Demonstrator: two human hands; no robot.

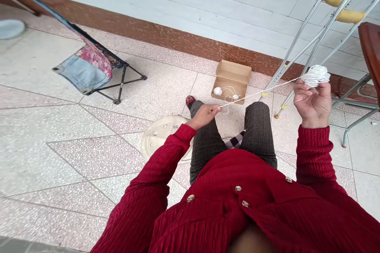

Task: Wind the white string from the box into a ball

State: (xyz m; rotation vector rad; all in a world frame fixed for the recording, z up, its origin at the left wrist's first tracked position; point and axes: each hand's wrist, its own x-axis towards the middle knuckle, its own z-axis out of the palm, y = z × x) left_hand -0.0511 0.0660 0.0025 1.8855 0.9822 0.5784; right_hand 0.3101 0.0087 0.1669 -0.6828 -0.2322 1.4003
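My right hand (313,101) is raised at the right, its fingers closed around a ball of white yarn (316,76). A single strand of yarn (267,89) stretches taut from that ball across to my left hand (205,115), which pinches it between thumb and fingers above my knee. Below the strand, an open cardboard box (233,72) rests on the floor near the wall. Inside it lie a small white yarn ball (217,91) and a smaller white bundle (235,97), with loose loops of yarn around them.
Metal crutches (308,43) with yellow pads lean on the wall at the right, beside a wooden chair (369,53) with metal legs. A folding chair (86,69) stands at the left. Next to my leg is a round cream stool or lid (160,128) with small holes.
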